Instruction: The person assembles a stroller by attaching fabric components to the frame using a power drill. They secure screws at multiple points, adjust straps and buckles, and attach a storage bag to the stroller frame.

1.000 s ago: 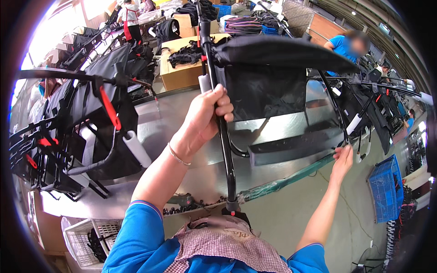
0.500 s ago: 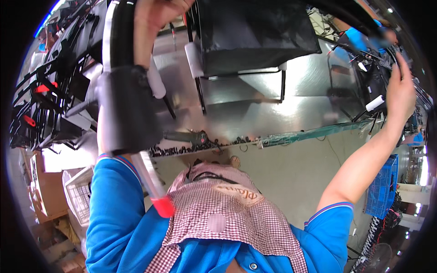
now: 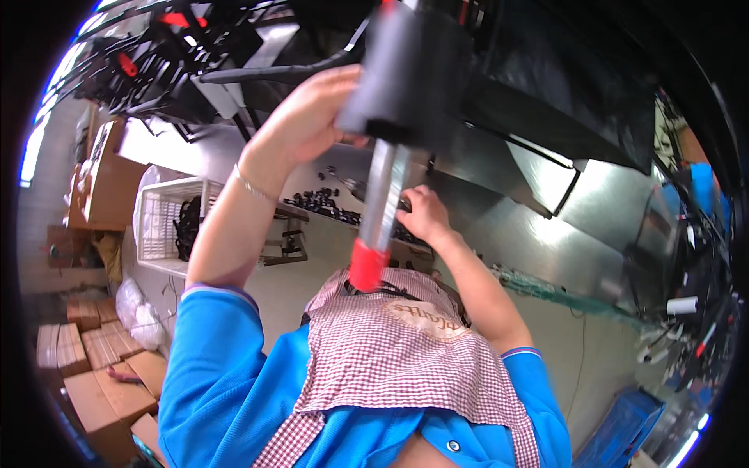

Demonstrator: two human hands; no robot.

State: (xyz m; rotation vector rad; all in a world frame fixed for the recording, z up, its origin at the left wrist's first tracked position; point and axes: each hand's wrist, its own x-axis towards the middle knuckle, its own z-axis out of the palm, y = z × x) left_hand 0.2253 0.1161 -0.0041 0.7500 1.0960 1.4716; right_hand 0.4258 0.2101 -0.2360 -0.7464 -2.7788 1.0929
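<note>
A black cylindrical sleeve [image 3: 409,74], blurred, with a pale rod [image 3: 384,187] and a red tip [image 3: 368,265] below it, hangs close in front of me. My left hand [image 3: 316,113] is raised beside the sleeve, its fingertips running behind it, so I cannot see whether it grips anything. Lower down, my right hand [image 3: 425,214] is at the table's near edge with bent fingers drawn together, by a pile of small black parts [image 3: 328,204]. What lies between those fingers is too small to make out. A large black fabric panel [image 3: 546,86] on a dark tube frame stands over the table.
Black frames with red pieces [image 3: 129,66] crowd the far left. A white wire basket [image 3: 168,226] holds dark items. Cardboard boxes [image 3: 109,398] are stacked at lower left. A blue crate [image 3: 624,425] sits at lower right. The shiny metal tabletop [image 3: 507,226] extends to the right.
The view has turned left. My right hand has come from the frames at far right down to the small black parts. My left hand has lowered from the top; the hanging rod appears nearer the middle.
</note>
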